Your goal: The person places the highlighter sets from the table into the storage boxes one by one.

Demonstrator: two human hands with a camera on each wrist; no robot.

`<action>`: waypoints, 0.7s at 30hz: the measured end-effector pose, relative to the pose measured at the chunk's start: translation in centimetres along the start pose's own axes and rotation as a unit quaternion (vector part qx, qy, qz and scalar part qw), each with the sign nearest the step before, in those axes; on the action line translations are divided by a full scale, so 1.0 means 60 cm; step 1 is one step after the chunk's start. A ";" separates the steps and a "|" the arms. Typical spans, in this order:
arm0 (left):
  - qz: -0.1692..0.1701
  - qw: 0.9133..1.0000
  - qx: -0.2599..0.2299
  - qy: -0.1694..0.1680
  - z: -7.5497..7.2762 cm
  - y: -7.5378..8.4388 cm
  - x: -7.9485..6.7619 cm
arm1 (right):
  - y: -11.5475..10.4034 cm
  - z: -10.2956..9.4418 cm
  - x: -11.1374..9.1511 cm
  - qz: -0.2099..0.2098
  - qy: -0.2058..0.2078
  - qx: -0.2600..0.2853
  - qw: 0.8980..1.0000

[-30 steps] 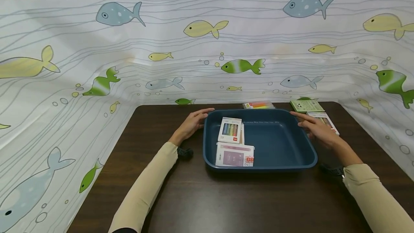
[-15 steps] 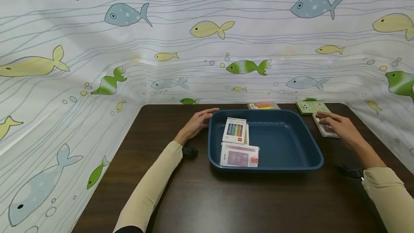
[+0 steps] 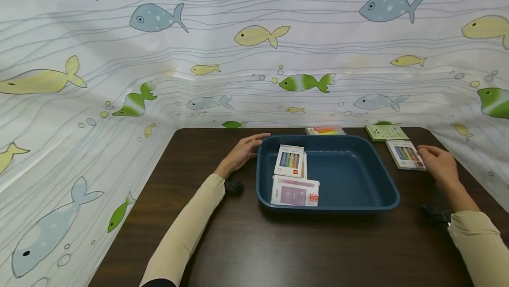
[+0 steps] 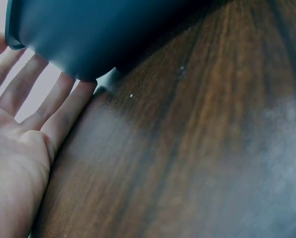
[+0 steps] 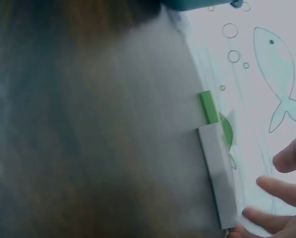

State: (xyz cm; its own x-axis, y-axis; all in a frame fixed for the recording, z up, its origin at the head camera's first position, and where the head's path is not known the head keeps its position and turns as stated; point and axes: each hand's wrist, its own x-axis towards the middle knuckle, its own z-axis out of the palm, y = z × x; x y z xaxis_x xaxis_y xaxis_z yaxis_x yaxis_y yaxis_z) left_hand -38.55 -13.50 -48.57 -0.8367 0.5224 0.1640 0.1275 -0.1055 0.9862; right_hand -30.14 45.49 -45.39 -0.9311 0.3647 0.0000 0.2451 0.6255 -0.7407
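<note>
A dark blue tray (image 3: 350,176) sits on the table. My left hand (image 3: 240,154) is at its left side; in the left wrist view its straight fingers (image 4: 58,101) touch the tray's outer wall. My right hand (image 3: 441,165) is at the right edge of a white box (image 3: 405,154) whose window shows coloured sticks. Seen in the right wrist view, the fingers (image 5: 279,191) are spread and bent, and the lowest fingertip is close to the box's end. Whether it touches is unclear. Inside the tray lie a similar white box (image 3: 289,161) and a white-and-mauve box (image 3: 295,191).
Behind the white box lies a green box (image 3: 385,132). A clear pack of coloured pens (image 3: 325,130) lies behind the tray. Part of a brown item (image 3: 304,166) shows under the tray's upper box. A fish-patterned curtain (image 3: 238,97) surrounds the dark wooden table (image 3: 318,247).
My right hand has left the tray's right rim and moved right, past the top of the white box to its right edge. The left hand stays at the tray. The view shifts slightly.
</note>
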 end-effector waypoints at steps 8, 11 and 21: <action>0.005 1.000 0.000 -0.002 0.002 0.001 0.002 | 0.003 0.013 0.004 -0.088 -0.061 -0.094 0.990; 0.007 1.000 -0.001 -0.005 0.001 0.003 0.002 | 0.000 0.017 0.008 -0.104 -0.076 -0.136 0.982; 0.000 1.000 -0.006 0.000 0.002 0.003 0.001 | -0.004 0.027 0.003 -0.131 -0.054 -0.165 0.976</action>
State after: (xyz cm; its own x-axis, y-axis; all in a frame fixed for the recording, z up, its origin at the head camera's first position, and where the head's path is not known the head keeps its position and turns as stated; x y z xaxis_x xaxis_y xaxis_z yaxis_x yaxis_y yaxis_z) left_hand -38.49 -13.37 -48.41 -0.8372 0.5218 0.1637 0.1206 -0.1158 0.9859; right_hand -30.83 44.30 -46.30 -0.9923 0.0980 0.0761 0.0512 0.8822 -0.4681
